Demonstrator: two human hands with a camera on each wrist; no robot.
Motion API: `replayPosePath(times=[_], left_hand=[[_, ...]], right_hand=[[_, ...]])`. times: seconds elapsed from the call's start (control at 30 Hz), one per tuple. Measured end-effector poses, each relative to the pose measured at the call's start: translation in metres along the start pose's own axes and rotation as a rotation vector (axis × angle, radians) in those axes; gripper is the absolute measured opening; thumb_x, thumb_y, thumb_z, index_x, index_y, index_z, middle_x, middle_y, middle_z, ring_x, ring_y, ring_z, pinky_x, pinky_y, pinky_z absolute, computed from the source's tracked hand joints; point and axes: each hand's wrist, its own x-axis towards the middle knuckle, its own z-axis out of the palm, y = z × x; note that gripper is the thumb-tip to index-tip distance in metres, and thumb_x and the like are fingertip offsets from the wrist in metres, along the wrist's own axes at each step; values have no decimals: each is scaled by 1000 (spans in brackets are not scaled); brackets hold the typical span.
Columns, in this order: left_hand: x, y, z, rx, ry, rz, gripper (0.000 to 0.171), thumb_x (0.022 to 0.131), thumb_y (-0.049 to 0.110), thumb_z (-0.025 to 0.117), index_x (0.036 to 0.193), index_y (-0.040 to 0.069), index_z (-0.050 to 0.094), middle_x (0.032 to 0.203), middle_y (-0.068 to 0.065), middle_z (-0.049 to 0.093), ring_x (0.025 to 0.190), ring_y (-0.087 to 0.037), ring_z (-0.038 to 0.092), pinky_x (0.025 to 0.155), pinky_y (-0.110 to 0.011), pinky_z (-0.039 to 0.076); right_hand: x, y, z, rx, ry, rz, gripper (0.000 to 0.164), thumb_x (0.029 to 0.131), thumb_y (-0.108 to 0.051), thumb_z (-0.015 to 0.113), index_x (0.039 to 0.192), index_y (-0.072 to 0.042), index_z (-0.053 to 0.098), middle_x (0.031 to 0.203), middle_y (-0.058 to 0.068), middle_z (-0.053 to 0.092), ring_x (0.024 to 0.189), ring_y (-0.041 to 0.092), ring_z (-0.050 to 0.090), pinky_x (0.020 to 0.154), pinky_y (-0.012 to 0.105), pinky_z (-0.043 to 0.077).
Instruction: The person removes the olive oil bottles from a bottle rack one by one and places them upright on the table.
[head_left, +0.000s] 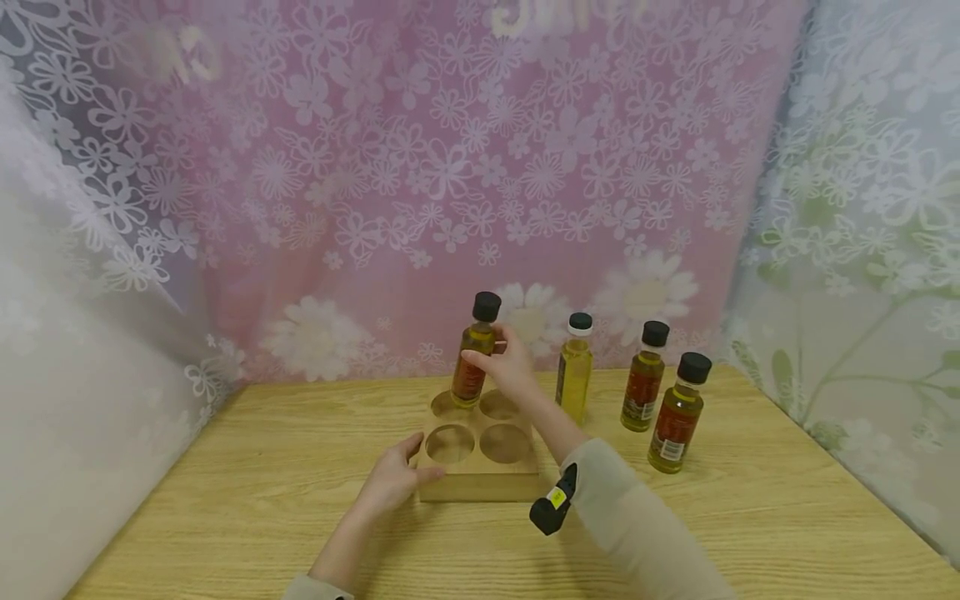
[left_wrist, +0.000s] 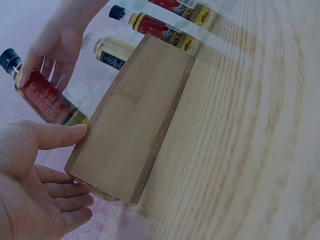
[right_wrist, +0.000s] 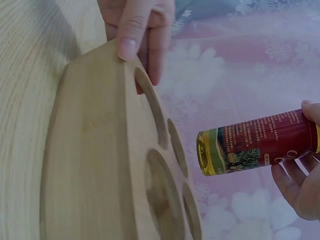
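Note:
My right hand [head_left: 512, 367] grips a dark-capped oil bottle [head_left: 470, 379] by its red label, thumb on one side and fingers on the other. The bottle tilts slightly over the rear left hole of a wooden holder [head_left: 480, 487] with round holes. In the right wrist view, the base of this bottle [right_wrist: 210, 152] is apart from the holder's top. At the holder's left side, my left hand [head_left: 392, 479] rests its thumb on the front left corner. In the left wrist view, that hand's fingers [left_wrist: 70, 202] are extended along the holder's end.
Right of the holder stands a pale yellow oil bottle [head_left: 574, 379] with a black cap. Farther right are two red-labelled bottles, one [head_left: 643, 387] behind the other [head_left: 677, 425]. A flowered curtain [head_left: 450, 208] hangs behind the wood-grain table [head_left: 300, 442].

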Motion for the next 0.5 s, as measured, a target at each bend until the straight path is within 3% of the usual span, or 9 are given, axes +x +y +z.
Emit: replayPosePath(times=[0.17, 0.5], left_hand=[[1, 0, 0, 21, 11, -5, 80, 80, 21, 73, 139, -12, 30, 139, -33, 33, 126, -50, 30, 101, -58, 29], [1, 0, 0, 38, 14, 6, 79, 80, 21, 73, 137, -13, 32, 138, -33, 35, 126, -49, 31, 101, -58, 29]], right_hand=[[-3, -6, -21, 1, -19, -1, 52, 84, -20, 70, 128, -7, 47, 118, 13, 49, 106, 31, 54, 83, 43, 50], [-7, 6, -63, -67, 12, -8, 52, 83, -22, 71, 127, -7, 49, 116, 15, 52, 103, 31, 55, 83, 44, 50]])
